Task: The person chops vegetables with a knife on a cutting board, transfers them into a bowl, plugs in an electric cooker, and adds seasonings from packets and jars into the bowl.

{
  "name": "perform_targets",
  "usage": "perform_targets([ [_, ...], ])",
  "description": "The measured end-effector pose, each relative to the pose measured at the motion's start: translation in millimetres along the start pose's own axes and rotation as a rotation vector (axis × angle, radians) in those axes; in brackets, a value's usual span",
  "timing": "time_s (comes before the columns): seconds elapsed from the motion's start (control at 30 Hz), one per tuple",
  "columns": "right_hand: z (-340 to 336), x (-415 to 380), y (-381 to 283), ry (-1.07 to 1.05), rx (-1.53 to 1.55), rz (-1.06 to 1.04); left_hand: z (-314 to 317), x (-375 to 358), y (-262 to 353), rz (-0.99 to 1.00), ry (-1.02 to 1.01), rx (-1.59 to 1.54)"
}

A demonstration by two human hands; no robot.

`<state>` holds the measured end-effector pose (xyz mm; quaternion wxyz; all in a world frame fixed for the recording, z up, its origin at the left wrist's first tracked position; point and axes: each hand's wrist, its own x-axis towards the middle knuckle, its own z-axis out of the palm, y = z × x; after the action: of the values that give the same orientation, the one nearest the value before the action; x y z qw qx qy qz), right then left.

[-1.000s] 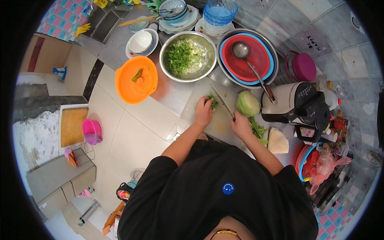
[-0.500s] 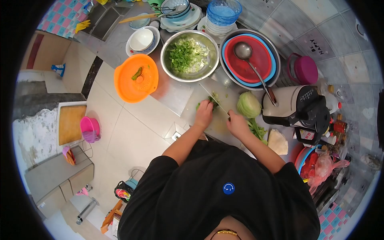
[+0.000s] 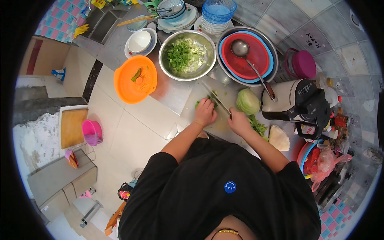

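Note:
My right hand is closed round the handle of a kitchen knife, whose blade points up and left over the cutting board. Beside the blade, my left hand presses dark green leafy vegetable against the board, its fingers curled over it. Small green scraps lie near the blade. A pale green cabbage sits right of the knife, with leafy greens below it. Above the board stands a steel bowl of chopped greens and pale pieces.
An orange colander with a green piece inside stands at the left counter edge. Nested red and blue basins hold a ladle. A grey and black appliance stands at right, near a cream-coloured piece. Stacked bowls are behind.
The knife blade has turned so that more of its flat side shows. My left hand stays on the greens, and the view has shifted slightly.

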<state>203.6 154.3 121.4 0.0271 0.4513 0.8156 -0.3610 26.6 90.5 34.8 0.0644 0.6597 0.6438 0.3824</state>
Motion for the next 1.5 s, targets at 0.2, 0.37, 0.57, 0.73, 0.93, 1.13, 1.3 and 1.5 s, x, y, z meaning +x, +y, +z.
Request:
perform_targets([
  [0.2,5.4,-9.1,-18.0,-0.055,-0.171,0.031,4.8,-9.3,-5.6,0.037,0.013,0.022],
  [0.37,29.6,8.5,-2.7,0.025,-0.046,0.011,8.5,-18.3,-7.9,-0.010,0.029,-0.001],
  [0.57,8.0,-12.0,-22.7,-0.074,-0.175,0.037,1.1,-18.5,-4.8,-0.035,0.065,-0.055],
  [0.73,39.3,9.1,-2.5,0.022,-0.078,0.019,8.3,-23.5,-8.4,-0.089,0.073,-0.075],
  [0.93,7.6,-16.7,-27.4,-0.059,-0.110,0.056,9.7,-26.5,-9.7,-0.127,0.103,-0.117],
  [1.13,35.9,0.6,-8.3,0.027,-0.085,0.020,14.1,-29.8,-19.5,-0.045,0.057,-0.078],
  [1.3,11.5,-12.0,-15.6,-0.043,-0.116,0.003,9.0,-32.0,-21.1,0.009,0.057,-0.088],
  [1.5,37.2,-7.6,-7.7,0.003,-0.144,-0.028,8.7,-36.8,-23.5,0.049,0.032,-0.072],
])
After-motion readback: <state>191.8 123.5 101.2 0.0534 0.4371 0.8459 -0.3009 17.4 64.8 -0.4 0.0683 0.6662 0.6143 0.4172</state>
